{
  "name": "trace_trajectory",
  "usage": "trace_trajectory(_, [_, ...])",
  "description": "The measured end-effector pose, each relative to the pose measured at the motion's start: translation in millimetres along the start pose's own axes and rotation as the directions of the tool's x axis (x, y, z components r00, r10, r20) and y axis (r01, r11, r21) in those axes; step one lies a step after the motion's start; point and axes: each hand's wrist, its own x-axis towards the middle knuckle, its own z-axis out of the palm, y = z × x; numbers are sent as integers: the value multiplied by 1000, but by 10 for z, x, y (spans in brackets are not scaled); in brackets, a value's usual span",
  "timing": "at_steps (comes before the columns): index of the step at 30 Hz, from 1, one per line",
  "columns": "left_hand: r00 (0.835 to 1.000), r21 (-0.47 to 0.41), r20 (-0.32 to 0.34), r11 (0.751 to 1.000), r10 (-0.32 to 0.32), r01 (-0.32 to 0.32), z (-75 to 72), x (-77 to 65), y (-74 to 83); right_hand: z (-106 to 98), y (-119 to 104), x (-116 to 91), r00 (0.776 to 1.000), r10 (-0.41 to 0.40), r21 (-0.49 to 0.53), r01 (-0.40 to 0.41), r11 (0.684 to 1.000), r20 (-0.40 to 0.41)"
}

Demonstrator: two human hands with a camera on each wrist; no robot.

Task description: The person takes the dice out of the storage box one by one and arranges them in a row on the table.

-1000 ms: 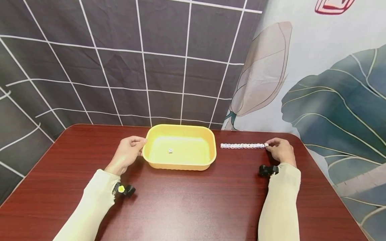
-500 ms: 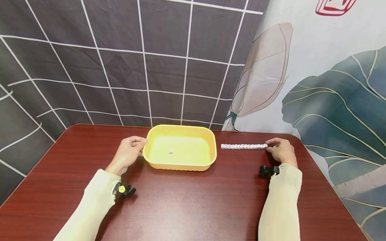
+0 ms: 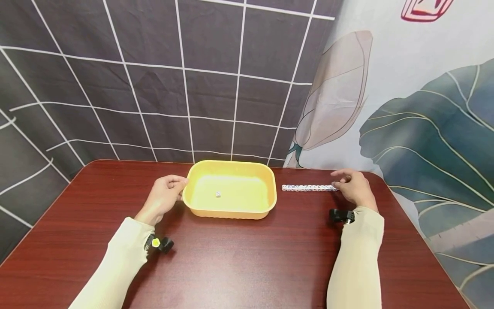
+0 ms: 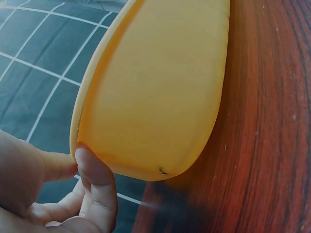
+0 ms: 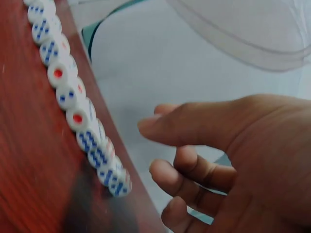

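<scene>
My left hand [image 3: 164, 195] pinches the left rim of a yellow plastic tub [image 3: 227, 213] between thumb and finger; the left wrist view shows the thumb and index finger at the tub's edge [image 4: 74, 124]. A single white die [image 3: 218, 194] lies inside on the tub's floor. To the right, a straight row of white dice [image 3: 306, 188] with blue and red pips runs along the table. Over the right end of that row hovers my right hand [image 3: 355, 187], hiding the last die in the head view. In the right wrist view its fingers are spread, holding nothing, apart from the dice [image 5: 77, 119].
The dark red wooden table [image 3: 247, 257] spreads toward me. Behind it hang a black grid-patterned cloth [image 3: 154, 86] and a leaf-printed curtain [image 3: 417, 128]. A small black camera [image 3: 341, 216] is on the right wrist, another [image 3: 165, 244] on the left.
My right hand has set a die at the row's right end, let it go and lifted slightly leftward over it, fingers spreading. The left hand and tub stay put.
</scene>
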Motion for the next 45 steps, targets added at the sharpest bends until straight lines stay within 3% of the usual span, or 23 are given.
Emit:
trace_trajectory(11, [1000,2,2,1000,-1,1,3,-7,-7,22,-264,34,990,-127,50,123,991,67])
trace_trajectory(20, [1000,7,1,1000,0,0,0,-6,4,88,-543,100,972,-224,106,216,970,71])
trace_trajectory(45, [1000,8,3,1000,5,-5,11,-12,0,428,-1258,122,971,-225,253,197,947,85])
